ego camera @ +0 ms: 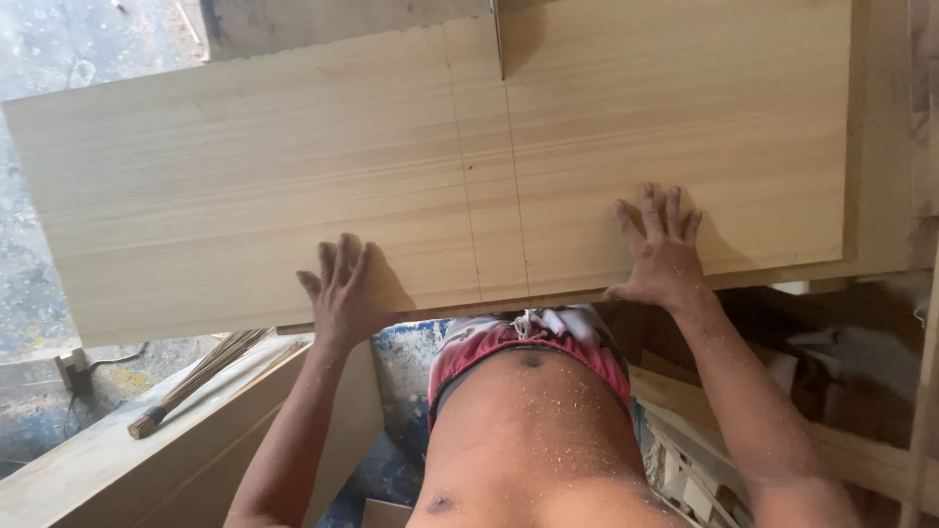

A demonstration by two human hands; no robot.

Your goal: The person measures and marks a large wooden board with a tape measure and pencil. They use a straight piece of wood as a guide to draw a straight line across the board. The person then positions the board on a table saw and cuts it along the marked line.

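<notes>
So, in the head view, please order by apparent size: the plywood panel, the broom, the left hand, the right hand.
1. Plywood panel, by far the largest.
2. Broom, long but thin.
3. Left hand and right hand: they look alike, so no ranking between them.

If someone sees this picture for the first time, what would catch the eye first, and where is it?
First, the big pale wooden board that fills the upper half of the view, with thin pencil lines running across it near the middle. Next, the two hands pressed flat on its near edge: the left hand left of the lines, the right hand right of them. A saw cut enters the board's far edge, at top centre.
</notes>
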